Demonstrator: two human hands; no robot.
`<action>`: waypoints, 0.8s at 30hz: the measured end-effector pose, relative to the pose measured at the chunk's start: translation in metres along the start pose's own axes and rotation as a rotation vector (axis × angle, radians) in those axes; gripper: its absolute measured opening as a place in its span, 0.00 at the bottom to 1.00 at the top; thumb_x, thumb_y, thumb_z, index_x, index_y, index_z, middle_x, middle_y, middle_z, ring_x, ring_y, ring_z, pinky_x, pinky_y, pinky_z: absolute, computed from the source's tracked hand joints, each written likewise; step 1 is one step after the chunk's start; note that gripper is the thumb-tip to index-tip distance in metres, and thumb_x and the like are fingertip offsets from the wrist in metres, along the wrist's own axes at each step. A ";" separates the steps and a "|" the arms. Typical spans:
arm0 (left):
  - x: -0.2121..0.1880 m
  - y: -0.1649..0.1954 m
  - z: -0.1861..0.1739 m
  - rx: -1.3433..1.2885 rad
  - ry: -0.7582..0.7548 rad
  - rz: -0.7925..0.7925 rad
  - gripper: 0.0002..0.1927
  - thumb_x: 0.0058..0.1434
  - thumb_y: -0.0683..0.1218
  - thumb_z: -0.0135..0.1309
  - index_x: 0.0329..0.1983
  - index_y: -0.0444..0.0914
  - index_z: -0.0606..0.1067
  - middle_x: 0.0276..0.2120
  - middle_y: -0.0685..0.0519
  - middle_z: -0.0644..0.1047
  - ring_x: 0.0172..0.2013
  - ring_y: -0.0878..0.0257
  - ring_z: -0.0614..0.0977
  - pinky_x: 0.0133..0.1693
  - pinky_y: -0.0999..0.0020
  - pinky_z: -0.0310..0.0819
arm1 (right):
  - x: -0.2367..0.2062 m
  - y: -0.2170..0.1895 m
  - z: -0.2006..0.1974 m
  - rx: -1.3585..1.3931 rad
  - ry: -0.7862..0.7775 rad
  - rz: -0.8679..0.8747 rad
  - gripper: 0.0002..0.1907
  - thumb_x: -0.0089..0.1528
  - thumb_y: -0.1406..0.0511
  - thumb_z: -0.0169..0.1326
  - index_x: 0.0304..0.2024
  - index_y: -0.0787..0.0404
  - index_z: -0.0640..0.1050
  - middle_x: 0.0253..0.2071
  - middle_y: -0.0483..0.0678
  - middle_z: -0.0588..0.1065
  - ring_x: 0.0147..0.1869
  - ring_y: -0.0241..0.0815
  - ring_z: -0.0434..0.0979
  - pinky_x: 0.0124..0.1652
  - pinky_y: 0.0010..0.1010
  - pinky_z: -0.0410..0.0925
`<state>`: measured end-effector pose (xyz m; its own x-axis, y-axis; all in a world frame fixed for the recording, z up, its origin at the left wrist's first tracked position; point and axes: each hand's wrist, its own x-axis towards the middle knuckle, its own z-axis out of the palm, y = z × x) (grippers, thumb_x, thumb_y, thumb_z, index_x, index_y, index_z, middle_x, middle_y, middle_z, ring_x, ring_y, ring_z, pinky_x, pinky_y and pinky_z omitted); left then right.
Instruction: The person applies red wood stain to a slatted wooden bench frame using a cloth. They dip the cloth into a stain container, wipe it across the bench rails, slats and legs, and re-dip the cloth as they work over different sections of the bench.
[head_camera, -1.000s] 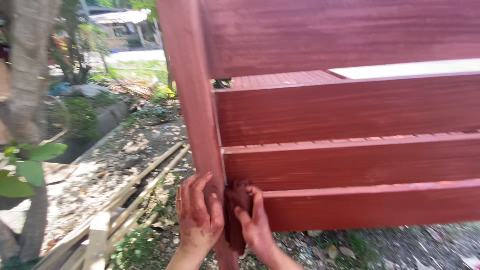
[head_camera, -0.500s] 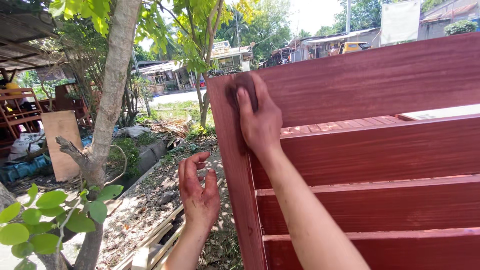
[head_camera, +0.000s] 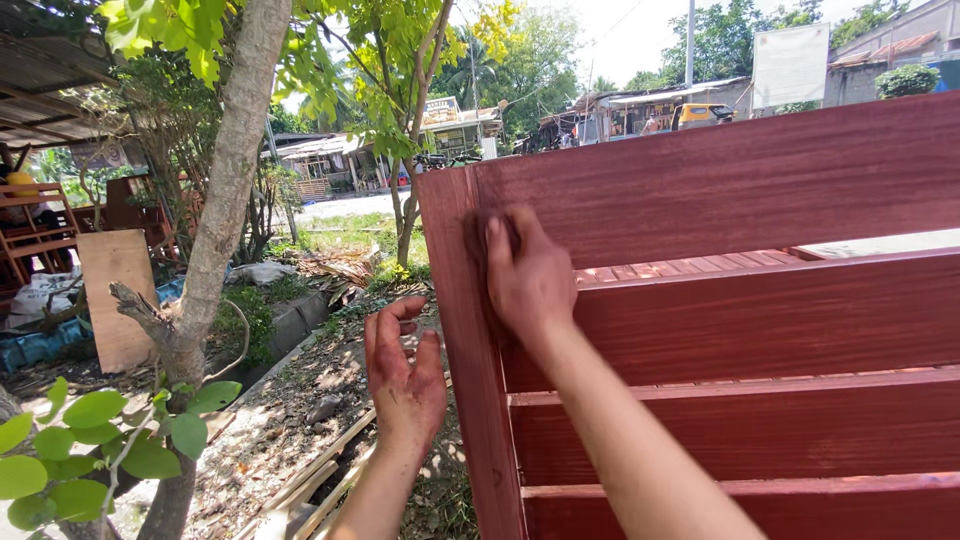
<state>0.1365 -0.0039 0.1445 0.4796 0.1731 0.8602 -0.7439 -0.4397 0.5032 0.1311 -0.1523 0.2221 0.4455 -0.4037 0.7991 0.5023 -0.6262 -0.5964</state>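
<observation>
A red-brown stained wooden panel (head_camera: 740, 190) with horizontal slats stands upright in front of me, its vertical post (head_camera: 455, 330) at the left edge. My right hand (head_camera: 525, 275) presses a dark stained rag (head_camera: 478, 235) against the top of the post and the uppermost slat. My left hand (head_camera: 402, 380) hovers open in the air just left of the post, palm stained red, holding nothing.
A tree trunk (head_camera: 225, 200) rises at the left with leafy shoots (head_camera: 90, 440) near the bottom corner. Long wooden strips (head_camera: 320, 480) lie on the dirt below. A plywood sheet (head_camera: 118, 295) and wooden frames stand further left; houses and a road lie behind.
My right hand with the rag has gone from the bottom of the post up to its top, then slid slightly down. My left hand came off the post and hangs free.
</observation>
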 end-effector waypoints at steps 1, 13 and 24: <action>0.004 0.000 -0.001 0.009 -0.013 -0.022 0.16 0.61 0.38 0.49 0.54 0.38 0.71 0.49 0.49 0.70 0.51 0.55 0.76 0.55 0.57 0.71 | 0.025 -0.013 -0.004 -0.014 0.023 -0.072 0.19 0.65 0.50 0.49 0.54 0.48 0.79 0.43 0.59 0.80 0.50 0.62 0.80 0.48 0.48 0.71; -0.006 -0.015 0.008 -0.034 0.009 -0.068 0.14 0.64 0.36 0.47 0.52 0.38 0.72 0.49 0.50 0.71 0.49 0.59 0.76 0.53 0.61 0.72 | -0.009 -0.003 0.009 0.200 0.208 -0.191 0.19 0.68 0.56 0.52 0.57 0.58 0.79 0.47 0.57 0.82 0.53 0.52 0.85 0.49 0.37 0.74; -0.020 -0.003 0.019 -0.232 0.019 -0.131 0.18 0.60 0.37 0.47 0.53 0.38 0.72 0.48 0.52 0.73 0.48 0.61 0.76 0.52 0.63 0.73 | -0.160 0.099 -0.009 0.128 -0.148 0.013 0.18 0.66 0.60 0.52 0.57 0.56 0.76 0.43 0.56 0.83 0.48 0.52 0.86 0.44 0.39 0.75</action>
<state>0.1384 -0.0227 0.1241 0.5714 0.2329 0.7869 -0.7639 -0.1995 0.6137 0.1030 -0.1553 0.0357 0.5521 -0.3032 0.7767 0.5812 -0.5279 -0.6193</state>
